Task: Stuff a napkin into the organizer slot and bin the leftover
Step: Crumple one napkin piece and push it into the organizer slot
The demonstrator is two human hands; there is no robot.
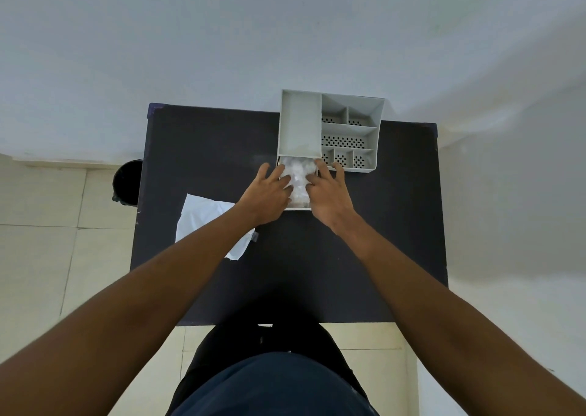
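Observation:
A grey plastic organizer (pixel 377 136) with several compartments stands at the far edge of the black table (pixel 380 241). Its drawer-like slot (pixel 298 207) sticks out toward me and holds a crumpled white napkin (pixel 296 174). My left hand (pixel 266 193) rests on the slot's left side with fingers spread onto the napkin. On the right side, my right hand (pixel 329 193) presses the napkin with spread fingers too. A flat white wrapper (pixel 203 219) lies on the table under my left forearm.
A black bin (pixel 126 181) stands on the tiled floor just left of the table. A white wall rises behind the table and to the right.

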